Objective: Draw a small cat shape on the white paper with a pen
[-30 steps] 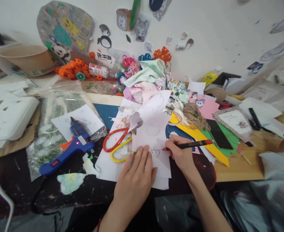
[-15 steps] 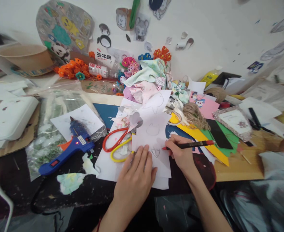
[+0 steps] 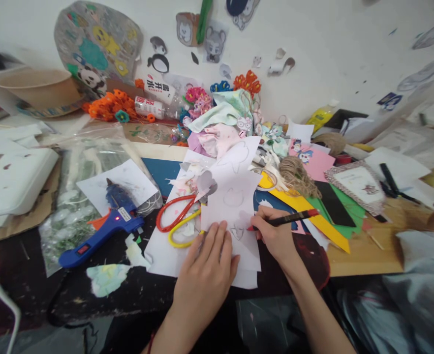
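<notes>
My left hand (image 3: 207, 268) lies flat with its fingers stretched over the lower left of a white paper sheet (image 3: 228, 196). Faint outlines are drawn on that sheet. My right hand (image 3: 274, 233) is closed round a dark pen (image 3: 291, 217) with a red end and a red tip. The tip is near the small lowest drawing, at the sheet's right edge. Left of the sheet lie scissors (image 3: 176, 214) with a red and a yellow handle loop. A grey cut-out (image 3: 206, 183) rests by the scissors' upper end.
A blue glue gun (image 3: 102, 241) lies on the left beside a white box (image 3: 17, 182) with a cable. Fabric pieces (image 3: 220, 115) and a twine ball (image 3: 296, 174) are behind the paper. Yellow paper (image 3: 324, 228) lies at right; another person's sleeve (image 3: 423, 275) shows beyond.
The back end of the pen in my right hand has swung slightly left and up, and the tip has barely moved. My left hand stays in place.
</notes>
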{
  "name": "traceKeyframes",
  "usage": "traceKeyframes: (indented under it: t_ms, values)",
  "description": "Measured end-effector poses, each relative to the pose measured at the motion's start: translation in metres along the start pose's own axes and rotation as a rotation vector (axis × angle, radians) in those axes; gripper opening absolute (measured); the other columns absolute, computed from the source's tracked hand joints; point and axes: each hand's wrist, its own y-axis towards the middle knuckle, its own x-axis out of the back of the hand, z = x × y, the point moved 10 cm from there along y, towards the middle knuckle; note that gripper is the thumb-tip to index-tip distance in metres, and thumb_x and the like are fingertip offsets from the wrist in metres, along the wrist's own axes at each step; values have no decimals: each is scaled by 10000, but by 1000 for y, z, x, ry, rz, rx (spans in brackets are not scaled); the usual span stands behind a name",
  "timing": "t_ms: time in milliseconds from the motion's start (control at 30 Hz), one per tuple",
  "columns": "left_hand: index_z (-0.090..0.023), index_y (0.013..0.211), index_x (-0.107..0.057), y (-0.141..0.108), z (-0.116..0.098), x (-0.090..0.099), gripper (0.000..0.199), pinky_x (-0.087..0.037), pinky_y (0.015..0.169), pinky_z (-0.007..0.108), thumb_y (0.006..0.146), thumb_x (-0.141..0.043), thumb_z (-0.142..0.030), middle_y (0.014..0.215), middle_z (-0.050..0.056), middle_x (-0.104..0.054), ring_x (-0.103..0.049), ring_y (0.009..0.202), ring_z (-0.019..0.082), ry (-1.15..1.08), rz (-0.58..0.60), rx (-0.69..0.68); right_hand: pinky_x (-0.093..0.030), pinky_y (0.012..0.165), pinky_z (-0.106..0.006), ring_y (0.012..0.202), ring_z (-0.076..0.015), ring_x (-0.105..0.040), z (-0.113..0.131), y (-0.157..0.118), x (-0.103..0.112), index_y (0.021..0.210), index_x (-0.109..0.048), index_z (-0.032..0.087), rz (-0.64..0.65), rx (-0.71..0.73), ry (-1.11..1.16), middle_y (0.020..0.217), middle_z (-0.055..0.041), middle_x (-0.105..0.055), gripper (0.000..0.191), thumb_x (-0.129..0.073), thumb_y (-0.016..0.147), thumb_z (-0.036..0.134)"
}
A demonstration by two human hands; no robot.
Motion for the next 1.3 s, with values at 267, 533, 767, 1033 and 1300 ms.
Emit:
traceKeyframes:
  t_ms: [267,533,767,1033,1300]
  values:
    - [-84,1272,-639,-1,0,-1,359,-382,1064,417,1042,-445,-280,1415,122,-611,-618,1274,250,-12,11,1,-291,461,-277,417,-112,-393,-1,-2,0,468,-489,221,14,-5,5,401,57,-462,313,-590,762,185]
    - [-83,1267,-641,0,0,0,352,-389,1056,413,1040,-451,-273,1406,124,-619,-624,1267,247,-14,5,1,-289,463,-274,416,-103,-385,-1,-2,7,451,-469,219,-58,-17,31,401,60,-449,344,-606,763,171]
    - [-89,1259,-644,0,1,-2,349,-378,1069,419,1041,-447,-279,1415,126,-611,-614,1280,250,-24,8,8,-348,426,-263,371,-108,-458,-3,-18,10,522,-527,217,-90,-70,72,434,53,-530,352,-633,856,241]
    - [-82,1269,-639,-2,0,-2,355,-365,1080,414,1040,-451,-278,1411,129,-614,-611,1282,249,-21,4,8,-336,429,-259,358,-94,-451,-6,-18,3,516,-546,209,-27,-92,50,431,48,-549,358,-651,856,257]
    - [-77,1259,-643,-1,0,-2,355,-370,1073,416,1042,-446,-278,1409,133,-616,-611,1283,247,-20,1,9,-320,429,-259,365,-92,-434,-7,-19,2,520,-553,208,-5,-96,32,426,47,-550,354,-655,853,271]
